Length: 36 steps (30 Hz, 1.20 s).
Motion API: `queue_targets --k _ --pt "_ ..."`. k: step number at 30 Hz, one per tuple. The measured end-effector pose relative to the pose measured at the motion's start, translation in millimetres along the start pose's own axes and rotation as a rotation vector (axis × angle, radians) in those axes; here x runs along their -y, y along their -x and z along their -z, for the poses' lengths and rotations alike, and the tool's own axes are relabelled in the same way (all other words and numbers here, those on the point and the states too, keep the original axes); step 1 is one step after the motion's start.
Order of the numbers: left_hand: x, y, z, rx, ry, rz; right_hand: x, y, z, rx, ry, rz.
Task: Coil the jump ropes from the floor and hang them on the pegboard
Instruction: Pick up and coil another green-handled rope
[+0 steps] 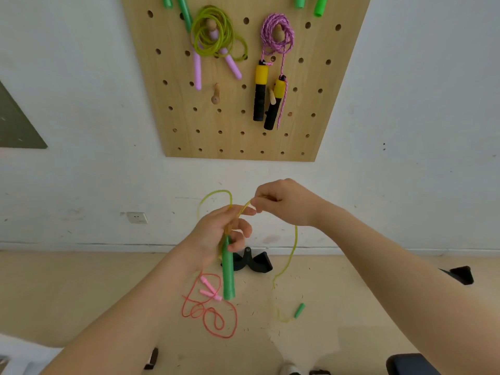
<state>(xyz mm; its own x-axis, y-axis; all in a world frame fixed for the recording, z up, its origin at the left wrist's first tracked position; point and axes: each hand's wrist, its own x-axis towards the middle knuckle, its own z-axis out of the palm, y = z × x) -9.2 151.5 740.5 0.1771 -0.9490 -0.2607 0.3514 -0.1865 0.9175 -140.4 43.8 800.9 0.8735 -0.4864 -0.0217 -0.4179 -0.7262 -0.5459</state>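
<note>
**Coiling a yellow-green jump rope below a wooden pegboard**

Looking down through the head camera, a person stands facing a white wall with both bare arms reaching forward. The left hand grips the top of a green handle, which hangs straight down, along with the first loop of the yellow-green jump rope. The right hand pinches the cord just beside the left fingers, feeding it across. From there the cord drops in a long curve to the floor, ending at the second green handle, which lies well apart from the hands.

A red rope with pink handles lies tangled on the floor, not yet picked up. Above, the pegboard already carries a coiled lime rope with lilac handles and a purple braided rope with yellow-and-black handles. A bare wooden peg stands between them, lower down.

The coiling looks barely begun. The next move likely calls for the right hand to slide down the cord, draw up another even loop and lay it into the left palm.
</note>
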Motion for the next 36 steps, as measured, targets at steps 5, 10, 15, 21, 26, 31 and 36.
queue_targets --k 5,10,15,21,26,31,36 --pt "-3 -22 -4 -0.171 0.032 -0.23 -27 -2 24 0.075 -0.122 -0.17" --pt "-28 -39 4 -0.383 0.366 -0.341 -52 0 29 0.709 0.115 -0.38" --pt "-32 -57 -3 -0.341 -0.035 -0.236 -62 -10 37 0.613 0.009 -0.16" --pt "-16 -64 -25 -0.001 -0.133 -0.106 -61 -19 62 0.339 -0.609 0.09" --pt "0 -61 -52 0.162 -0.145 -0.028 -80 -36 86 -0.28 -0.807 -0.086" --pt "1 -68 -57 0.201 -0.008 -0.003 -130 -47 96 -0.674 -0.912 -0.446" --pt "-16 -74 -71 0.197 0.185 -0.219 -175 -44 56 -0.304 -0.266 -0.443"
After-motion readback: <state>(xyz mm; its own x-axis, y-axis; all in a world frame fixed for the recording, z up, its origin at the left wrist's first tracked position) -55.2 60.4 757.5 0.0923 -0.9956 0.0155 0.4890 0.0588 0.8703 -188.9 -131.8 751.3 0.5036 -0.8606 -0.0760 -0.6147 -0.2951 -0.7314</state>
